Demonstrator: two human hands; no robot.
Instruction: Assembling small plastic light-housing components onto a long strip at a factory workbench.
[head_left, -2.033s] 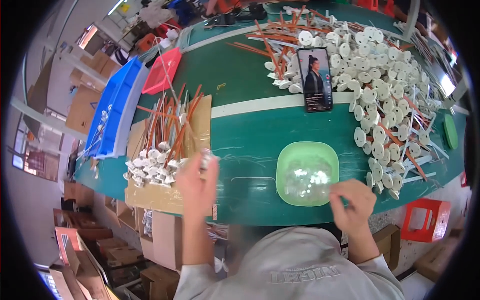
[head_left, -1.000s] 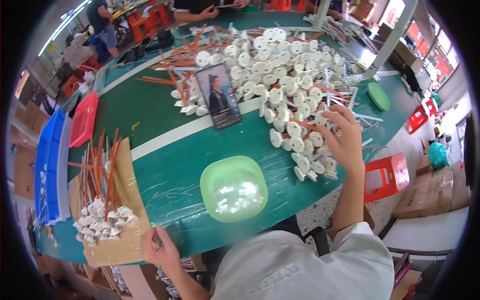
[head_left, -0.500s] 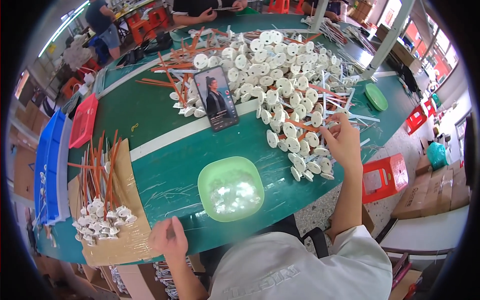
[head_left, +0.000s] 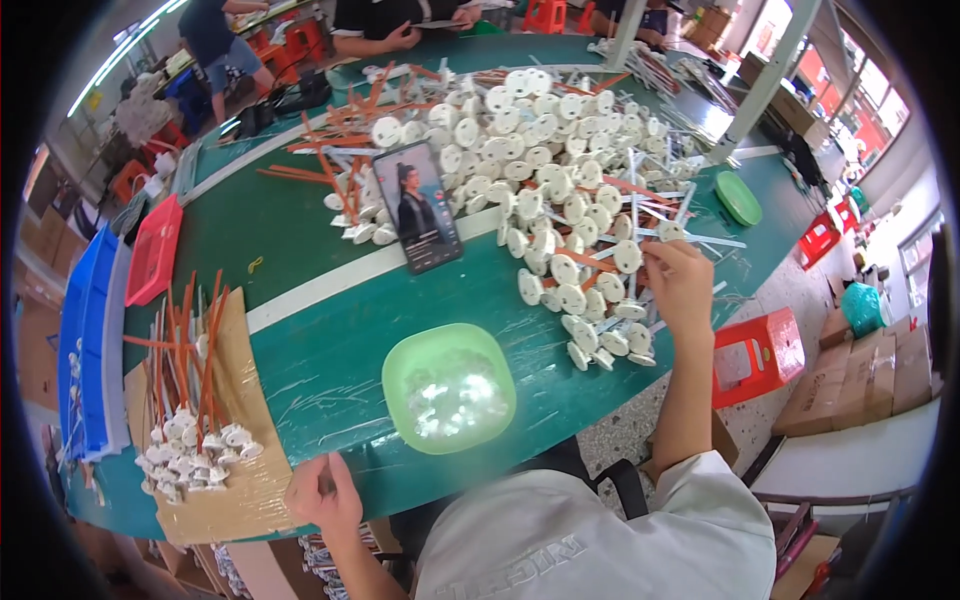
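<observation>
Rightward on a green surface (head_left: 310,345) lies a large, untidy pile of white discs (head_left: 548,180) mixed with brown and grey strips. At its near right edge is the person's right hand (head_left: 678,285), thumb and forefinger drawn close together beside one disc (head_left: 628,257); whether this grip has hold of anything cannot be told. Lower left, the left hand (head_left: 328,490) hovers by the near edge, its grip loosely curled with a gap at the thumb; whether something sits inside cannot be told. Just beside it is a brown cardboard sheet (head_left: 245,390) bearing a smaller bundle of white-headed strips (head_left: 185,450). Between the hands sits a light green bowl (head_left: 440,345) containing shiny, clear bits. A phone (head_left: 415,210) showing a figure in dark clothes leans at the pile's left side. Blue (head_left: 88,320) and red trays (head_left: 155,250) stand far left.
</observation>
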